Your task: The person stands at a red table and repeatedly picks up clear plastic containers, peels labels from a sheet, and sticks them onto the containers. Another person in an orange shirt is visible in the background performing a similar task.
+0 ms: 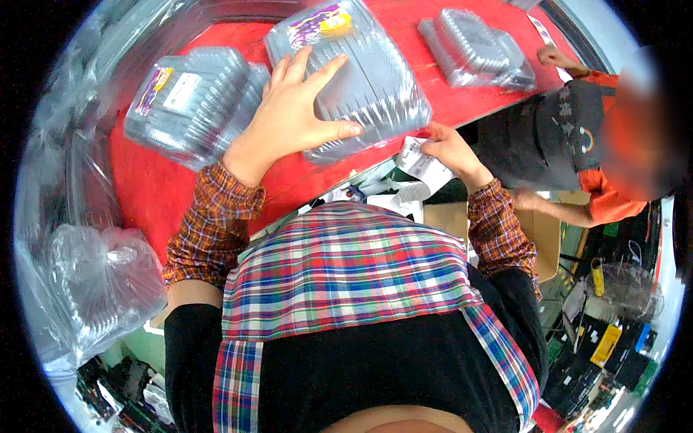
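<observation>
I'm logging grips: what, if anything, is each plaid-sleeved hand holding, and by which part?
The right hand pinches a white label strip near its upper end. The left hand grips nothing, lying spread on bagged clear containers.

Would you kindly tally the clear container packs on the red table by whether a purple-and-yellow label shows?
Label showing: 2 (left pack, middle pack)
No such label showing: 1 (right pack)
Total: 3, leaving out a clear sliver at the top edge, too cut off to identify.
</observation>
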A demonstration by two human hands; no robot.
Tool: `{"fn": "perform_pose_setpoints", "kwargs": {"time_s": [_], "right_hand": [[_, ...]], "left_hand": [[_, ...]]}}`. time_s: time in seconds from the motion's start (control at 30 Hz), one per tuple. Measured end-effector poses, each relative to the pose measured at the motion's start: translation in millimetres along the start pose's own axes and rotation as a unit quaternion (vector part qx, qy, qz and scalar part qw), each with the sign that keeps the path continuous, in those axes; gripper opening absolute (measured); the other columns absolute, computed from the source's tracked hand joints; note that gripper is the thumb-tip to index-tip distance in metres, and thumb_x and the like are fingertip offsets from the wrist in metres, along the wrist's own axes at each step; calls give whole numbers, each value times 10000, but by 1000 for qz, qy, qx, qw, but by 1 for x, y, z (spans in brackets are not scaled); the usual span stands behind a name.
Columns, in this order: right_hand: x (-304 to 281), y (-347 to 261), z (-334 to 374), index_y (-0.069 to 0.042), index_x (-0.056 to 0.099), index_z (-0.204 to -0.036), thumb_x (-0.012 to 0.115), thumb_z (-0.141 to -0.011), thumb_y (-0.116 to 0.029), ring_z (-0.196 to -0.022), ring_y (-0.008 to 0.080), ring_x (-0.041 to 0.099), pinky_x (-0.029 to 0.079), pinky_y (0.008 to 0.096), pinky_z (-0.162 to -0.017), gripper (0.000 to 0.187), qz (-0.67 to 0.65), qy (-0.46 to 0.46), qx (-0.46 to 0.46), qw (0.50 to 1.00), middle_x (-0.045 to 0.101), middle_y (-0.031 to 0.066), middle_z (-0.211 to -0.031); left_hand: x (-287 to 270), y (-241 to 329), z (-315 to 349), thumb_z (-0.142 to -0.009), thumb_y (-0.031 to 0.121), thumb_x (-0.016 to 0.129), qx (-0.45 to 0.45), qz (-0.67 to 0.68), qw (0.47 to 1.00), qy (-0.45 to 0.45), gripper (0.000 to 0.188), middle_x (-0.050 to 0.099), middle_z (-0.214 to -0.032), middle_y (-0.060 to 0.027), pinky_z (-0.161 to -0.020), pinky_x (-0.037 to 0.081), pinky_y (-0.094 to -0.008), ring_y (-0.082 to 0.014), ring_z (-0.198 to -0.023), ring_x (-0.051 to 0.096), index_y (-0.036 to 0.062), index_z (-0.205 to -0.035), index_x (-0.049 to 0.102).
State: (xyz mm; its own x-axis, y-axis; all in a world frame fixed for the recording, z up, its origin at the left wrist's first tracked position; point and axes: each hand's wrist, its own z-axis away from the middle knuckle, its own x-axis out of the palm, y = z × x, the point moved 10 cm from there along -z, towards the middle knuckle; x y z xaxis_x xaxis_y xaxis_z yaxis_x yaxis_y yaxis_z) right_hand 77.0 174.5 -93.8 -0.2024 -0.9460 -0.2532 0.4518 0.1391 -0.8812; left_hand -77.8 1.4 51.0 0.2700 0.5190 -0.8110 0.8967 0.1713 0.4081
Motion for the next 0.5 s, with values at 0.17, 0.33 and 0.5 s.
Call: {"fn": "perform_pose_setpoints", "kwargs": {"time_s": [0.17, 0.33, 0.5], "right_hand": [[7, 15, 6, -13, 475, -1281, 526, -747, -2, -703, 97, 601, 483, 240, -609, 537, -113, 4, 3, 994, 640, 56, -864], [-61, 46, 88, -16, 450, -1312, 538, -762, 17, -693, 76, 592, 465, 213, -594, 558, -7, 196, 51, 979, 646, 51, -841], [-39, -48, 112, -18, 351, -1376, 589, -811, -43, -617, 34, 517, 378, 163, -560, 614, -271, 141, -125, 944, 588, -18, -702]], "left_hand": [[28, 16, -37, -601, 567, 700, -63, -118, 986, -95, 786, 394, -1301, -281, -913, 367, -576, -471, -1165, 387, 195, -1272, 532], [26, 12, -27, -608, 552, 709, -27, -112, 990, -76, 784, 369, -1331, -266, -918, 364, -573, -458, -1187, 371, 204, -1283, 517], [37, 30, -16, -652, 544, 705, -62, -154, 982, -87, 773, 338, -1364, -261, -945, 345, -552, -454, -1211, 352, 198, -1308, 487]]}}
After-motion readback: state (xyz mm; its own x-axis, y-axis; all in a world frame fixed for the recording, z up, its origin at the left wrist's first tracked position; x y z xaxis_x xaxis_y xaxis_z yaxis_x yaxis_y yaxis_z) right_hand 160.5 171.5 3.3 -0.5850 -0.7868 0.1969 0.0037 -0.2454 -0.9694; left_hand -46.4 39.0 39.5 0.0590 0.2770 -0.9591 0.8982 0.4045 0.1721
